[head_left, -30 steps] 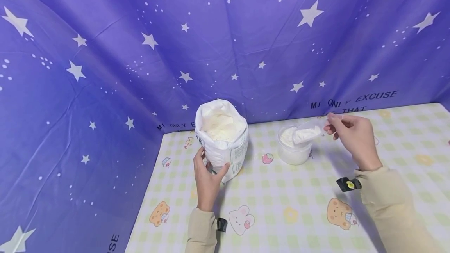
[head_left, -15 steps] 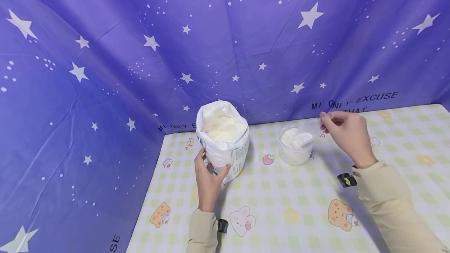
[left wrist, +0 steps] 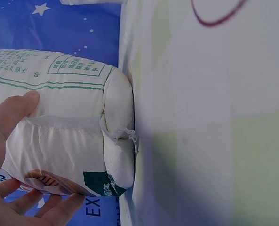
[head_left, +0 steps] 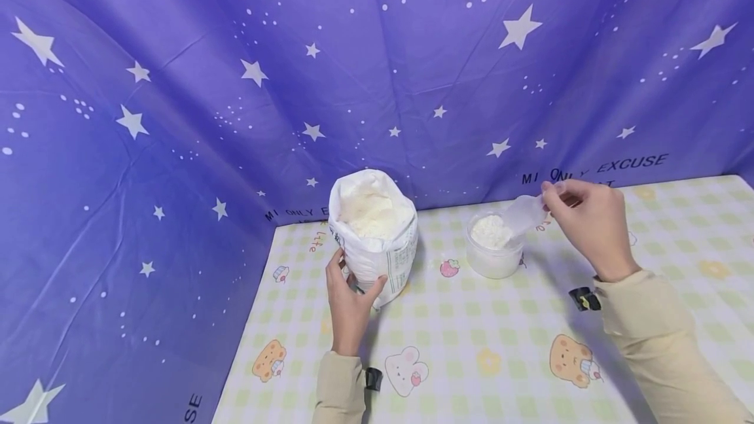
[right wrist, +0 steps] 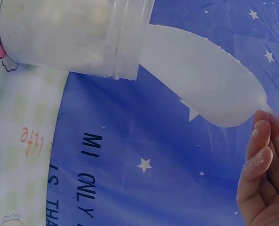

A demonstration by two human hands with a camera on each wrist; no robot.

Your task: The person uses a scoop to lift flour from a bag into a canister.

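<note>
An open white bag of flour [head_left: 397, 264] stands on the table, full of pale powder. My left hand [head_left: 347, 313] grips its lower side, thumb on one face and fingers spread round the other; the left wrist view shows the bag's [left wrist: 66, 134] green print and stitched bottom. To the right is a clear round tub [head_left: 493, 264] with white powder up near its rim. My right hand [head_left: 595, 228] pinches the handle of a translucent plastic scoop [head_left: 526, 214]. The scoop slopes down to the tub's mouth, its back turned up. In the right wrist view, powder dusts my fingertips [right wrist: 258, 162].
A checked tablecloth [head_left: 453, 319] with cartoon prints covers the table. Behind and to the left hangs a purple-blue curtain [head_left: 365, 84] with white stars, close behind the bag and tub. Black bands [head_left: 585, 299] show at both wrists.
The scoop held powder a second ago; it has dipped to the tub, tipped over and now shows its back. The powder now lies in the tub. My left hand and the bag stay put.
</note>
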